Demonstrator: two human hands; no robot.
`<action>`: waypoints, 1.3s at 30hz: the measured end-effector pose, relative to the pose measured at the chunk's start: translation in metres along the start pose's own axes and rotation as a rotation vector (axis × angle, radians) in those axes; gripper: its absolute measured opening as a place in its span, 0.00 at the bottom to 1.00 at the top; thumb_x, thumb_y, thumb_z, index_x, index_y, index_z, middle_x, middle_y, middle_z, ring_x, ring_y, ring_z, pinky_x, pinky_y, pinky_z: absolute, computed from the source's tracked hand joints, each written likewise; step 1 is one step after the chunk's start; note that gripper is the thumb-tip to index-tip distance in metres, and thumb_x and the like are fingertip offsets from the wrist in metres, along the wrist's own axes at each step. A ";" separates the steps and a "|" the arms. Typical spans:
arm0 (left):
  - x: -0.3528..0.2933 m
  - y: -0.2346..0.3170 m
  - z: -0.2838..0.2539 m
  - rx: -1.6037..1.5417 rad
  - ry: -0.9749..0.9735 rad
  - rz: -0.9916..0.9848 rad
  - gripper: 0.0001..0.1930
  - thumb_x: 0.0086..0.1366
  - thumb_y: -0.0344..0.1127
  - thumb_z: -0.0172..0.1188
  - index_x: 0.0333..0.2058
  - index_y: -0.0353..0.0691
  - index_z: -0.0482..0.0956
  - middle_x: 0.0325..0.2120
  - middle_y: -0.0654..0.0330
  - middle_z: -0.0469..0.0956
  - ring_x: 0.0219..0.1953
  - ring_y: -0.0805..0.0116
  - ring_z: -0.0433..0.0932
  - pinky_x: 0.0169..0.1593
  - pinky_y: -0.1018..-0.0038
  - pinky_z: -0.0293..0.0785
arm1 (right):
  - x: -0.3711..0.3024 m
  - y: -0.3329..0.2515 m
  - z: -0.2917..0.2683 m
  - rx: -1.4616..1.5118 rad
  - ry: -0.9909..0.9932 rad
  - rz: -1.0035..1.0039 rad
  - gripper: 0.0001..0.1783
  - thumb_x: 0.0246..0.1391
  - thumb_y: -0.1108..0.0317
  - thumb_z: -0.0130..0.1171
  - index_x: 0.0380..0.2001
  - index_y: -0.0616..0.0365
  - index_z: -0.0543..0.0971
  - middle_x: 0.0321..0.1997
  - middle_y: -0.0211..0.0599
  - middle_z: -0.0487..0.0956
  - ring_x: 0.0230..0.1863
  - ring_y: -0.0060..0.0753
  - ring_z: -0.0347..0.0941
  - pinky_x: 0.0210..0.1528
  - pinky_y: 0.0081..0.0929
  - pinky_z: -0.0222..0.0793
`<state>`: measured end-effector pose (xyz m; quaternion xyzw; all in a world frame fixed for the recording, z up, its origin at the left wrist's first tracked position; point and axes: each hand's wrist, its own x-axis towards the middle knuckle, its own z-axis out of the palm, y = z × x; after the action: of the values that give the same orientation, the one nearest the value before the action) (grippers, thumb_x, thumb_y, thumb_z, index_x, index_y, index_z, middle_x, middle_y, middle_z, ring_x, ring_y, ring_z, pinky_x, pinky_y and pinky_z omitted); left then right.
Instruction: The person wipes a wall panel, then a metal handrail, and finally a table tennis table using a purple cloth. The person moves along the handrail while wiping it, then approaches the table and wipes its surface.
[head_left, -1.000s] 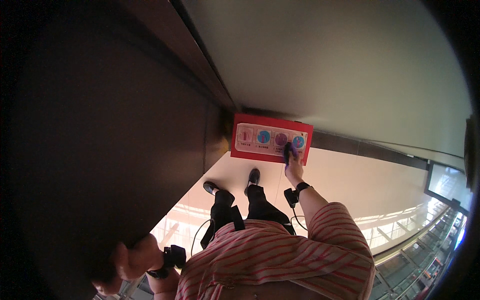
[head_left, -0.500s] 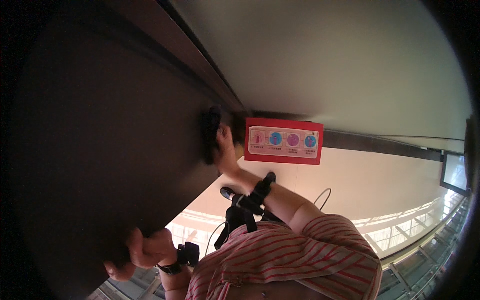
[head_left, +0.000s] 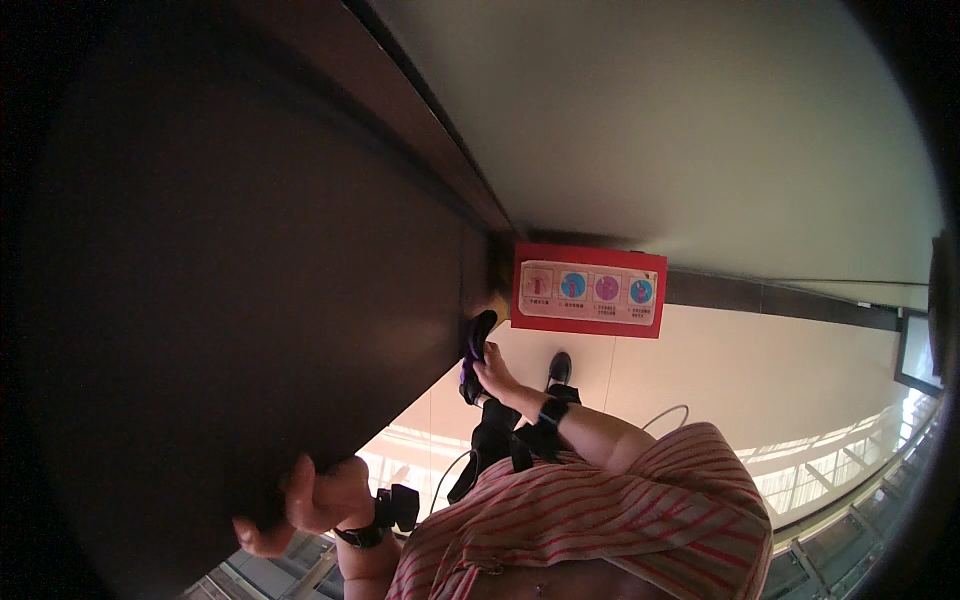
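Note:
My right hand (head_left: 494,371) is closed around a black item with purple edges (head_left: 483,325), soft-looking like a bundled cloth, though its kind is unclear. It is beside the lower right edge of a large dark panel (head_left: 250,250), just below a red box. Over the panel's near edge is my left hand (head_left: 335,495), thumb and fingers bent and apart. Nothing shows between them except darkness, and whether the fingertips touch the panel is hard to see. Black straps with small devices circle both wrists.
The red box (head_left: 590,330) with a picture label stands against a grey wall (head_left: 680,130), right of the panel. Pale floor (head_left: 720,375) lies below, with my black shoe (head_left: 561,368) on it. Glass railings (head_left: 820,560) curve along the lower right. Thin cables loop near my waist.
My right hand has moved down and toward me with the black item, from over the dark panel to its lower edge. The left hand keeps about the same pose. The view has shifted slightly.

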<state>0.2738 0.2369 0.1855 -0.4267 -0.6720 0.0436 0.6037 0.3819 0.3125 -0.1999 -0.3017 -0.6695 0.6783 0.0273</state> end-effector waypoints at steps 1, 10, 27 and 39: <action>-0.002 0.004 -0.002 -0.019 -0.001 -0.097 0.16 0.54 0.39 0.74 0.37 0.48 0.76 0.58 0.42 0.54 0.59 0.48 0.57 0.58 0.51 0.59 | -0.010 -0.016 -0.004 -0.025 0.024 -0.112 0.26 0.53 0.78 0.50 0.57 0.61 0.65 0.53 0.55 0.65 0.56 0.57 0.63 0.60 0.41 0.61; 0.011 0.016 0.017 -0.279 0.171 -0.279 0.11 0.69 0.30 0.47 0.32 0.48 0.80 0.59 0.47 0.58 0.68 0.38 0.44 0.66 0.35 0.39 | 0.044 -0.193 -0.052 0.131 -0.028 -0.715 0.26 0.52 0.80 0.58 0.55 0.63 0.66 0.62 0.59 0.60 0.60 0.63 0.62 0.63 0.42 0.63; 0.001 0.019 0.018 -0.348 0.245 -0.315 0.23 0.69 0.43 0.38 0.52 0.32 0.72 0.61 0.44 0.62 0.69 0.27 0.40 0.66 0.31 0.34 | 0.032 -0.350 -0.097 -0.150 0.259 -0.987 0.32 0.37 0.87 0.54 0.53 0.64 0.70 0.60 0.58 0.63 0.61 0.66 0.61 0.64 0.46 0.58; -0.011 0.026 0.025 -0.455 0.327 -0.407 0.21 0.61 0.37 0.49 0.54 0.42 0.68 0.62 0.52 0.62 0.68 0.33 0.50 0.65 0.30 0.42 | 0.007 -0.433 -0.103 -0.248 0.304 -1.342 0.26 0.41 0.87 0.53 0.49 0.70 0.68 0.58 0.62 0.63 0.58 0.68 0.62 0.62 0.46 0.60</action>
<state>0.2646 0.2582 0.1557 -0.4089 -0.6303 -0.2978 0.5889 0.2626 0.4514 0.2062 0.0848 -0.7723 0.3835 0.4992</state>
